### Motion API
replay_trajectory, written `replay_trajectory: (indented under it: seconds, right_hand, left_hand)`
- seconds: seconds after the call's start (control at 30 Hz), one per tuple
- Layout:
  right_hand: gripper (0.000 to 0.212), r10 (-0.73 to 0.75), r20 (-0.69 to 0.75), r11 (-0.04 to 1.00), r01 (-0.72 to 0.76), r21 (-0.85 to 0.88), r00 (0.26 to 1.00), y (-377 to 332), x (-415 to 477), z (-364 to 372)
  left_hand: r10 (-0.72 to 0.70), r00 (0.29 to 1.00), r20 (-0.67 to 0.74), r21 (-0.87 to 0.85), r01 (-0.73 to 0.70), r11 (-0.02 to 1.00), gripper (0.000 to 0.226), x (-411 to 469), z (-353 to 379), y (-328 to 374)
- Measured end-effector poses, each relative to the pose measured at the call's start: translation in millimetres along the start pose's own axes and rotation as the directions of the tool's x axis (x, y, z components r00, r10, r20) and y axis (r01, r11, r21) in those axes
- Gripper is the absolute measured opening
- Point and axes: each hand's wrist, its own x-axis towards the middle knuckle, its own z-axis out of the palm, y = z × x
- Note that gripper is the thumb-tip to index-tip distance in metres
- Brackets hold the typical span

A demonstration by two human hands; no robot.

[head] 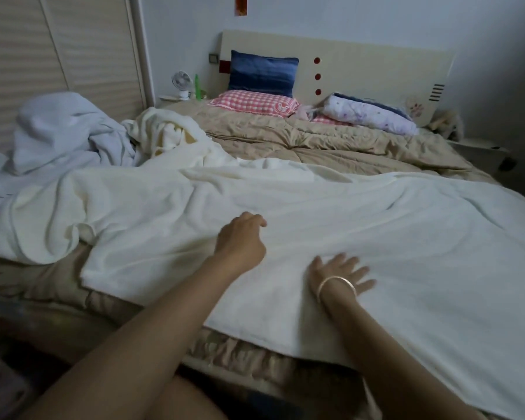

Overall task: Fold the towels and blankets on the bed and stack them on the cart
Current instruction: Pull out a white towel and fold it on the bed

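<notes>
**On the bed, a blanket spread for folding**

The bed [361, 147] carried a soft, white, rumpled blanket [406, 237] across its near edge, overhanging. A crumpled heap [58, 131] lay left. The left hand [243, 241] set curled fingers on the blanket, pinching or not I could not tell. The right hand [340, 274] pressed flat, fingers wide. Limp, fleecy cloth could slide floorward, or fold crooked over wrinkles.

View: single head-worn wide-angle camera.
Position: foot end of the bed [315, 140], standing height.
Facing: forward and down, toward the headboard [361, 62].
Range: near edge close; headboard far.
</notes>
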Motion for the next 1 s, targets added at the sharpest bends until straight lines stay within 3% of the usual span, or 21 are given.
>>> replay_trajectory:
  seconds: [0.13, 0.17, 0.23, 0.27, 0.3, 0.33, 0.4, 0.5, 0.57, 0.67, 0.87, 1.0]
  right_hand:
    - [0.069, -0.333, 0.074, 0.936, 0.339, -0.096, 0.94, -109, -3, 37]
    - [0.065, -0.473, 0.09, 0.867, 0.481, -0.13, 0.876, -127, 0, 37]
    - [0.054, -0.74, 0.155, 0.645, 0.756, -0.109, 0.654, -151, 3, 25]
    - [0.045, -0.809, 0.171, 0.567, 0.823, -0.023, 0.562, -159, 9, 14]
    - [0.036, -0.834, 0.165, 0.541, 0.839, 0.058, 0.527, -167, 22, 0]
    - [0.029, -0.841, 0.114, 0.539, 0.836, 0.103, 0.529, -169, 38, -15]
    - [0.024, -0.806, -0.02, 0.591, 0.806, 0.019, 0.591, -168, 100, -47]
    - [0.029, -0.643, -0.059, 0.763, 0.631, -0.139, 0.764, -152, 208, -94]
    - [0.034, -0.533, -0.093, 0.839, 0.511, -0.188, 0.841, -144, 270, -118]
    - [0.034, -0.452, -0.157, 0.888, 0.428, -0.168, 0.878, -141, 332, -131]
    - [0.033, -0.418, -0.123, 0.901, 0.394, -0.181, 0.9, -130, 392, -127]
    - [0.045, -0.379, -0.006, 0.882, 0.359, -0.304, 0.925, -126, 441, -129]
  left_hand:
    - [-0.132, 0.991, -0.033, -0.159, 0.125, 0.979, 0.048, 70, 0, -4]
    - [-0.152, 0.988, -0.027, -0.182, 0.144, 0.973, 0.047, 91, 0, -12]
    - [-0.186, 0.982, -0.01, -0.202, 0.18, 0.963, 0.046, 119, 0, -32]
    - [-0.2, 0.98, -0.004, -0.208, 0.195, 0.958, 0.045, 131, 1, -43]
    - [-0.215, 0.977, 0.005, -0.199, 0.212, 0.957, 0.044, 144, 0, -53]
    - [-0.23, 0.973, 0.011, -0.175, 0.228, 0.958, 0.043, 154, -2, -62]
    - [-0.25, 0.968, 0.024, -0.097, 0.251, 0.963, 0.039, 178, -3, -75]
    - [-0.232, 0.972, 0.033, -0.008, 0.232, 0.973, 0.033, 212, -1, -77]
    - [-0.204, 0.978, 0.03, -0.001, 0.204, 0.979, 0.031, 238, 10, -66]
    - [-0.182, 0.982, 0.054, -0.009, 0.183, 0.983, 0.03, 277, 35, -45]
    - [-0.088, 0.981, 0.173, -0.069, 0.101, 0.992, 0.031, 343, 100, 8]
    - [-0.029, 0.981, 0.193, -0.014, 0.032, 0.999, 0.035, 374, 135, 25]
